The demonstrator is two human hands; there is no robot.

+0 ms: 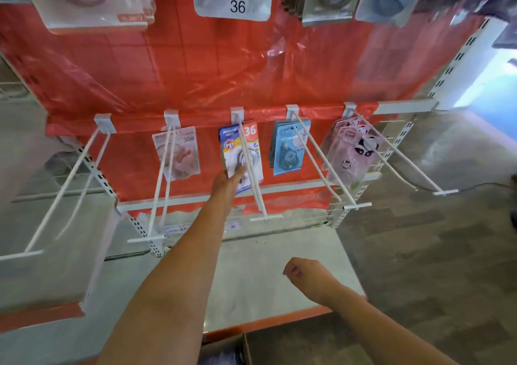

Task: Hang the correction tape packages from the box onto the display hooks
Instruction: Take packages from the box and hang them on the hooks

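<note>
Left hand stretched far forward, fingers pinching the lower edge of a blue-and-white correction tape package at the back of the middle white wire display hook. Right hand hanging low over the grey shelf, loosely curled, holding nothing.

Along the rail, left to right: a bare white double-wire hook; a clear pinkish blister package marked 30; the held package (red corner tag reading 36); light blue carded packages; pink panda-printed packages. Behind all, wrinkled red plastic sheeting.

Bottom edge, between the forearms: corner of an open brown cardboard box, contents too dim to tell.
</note>
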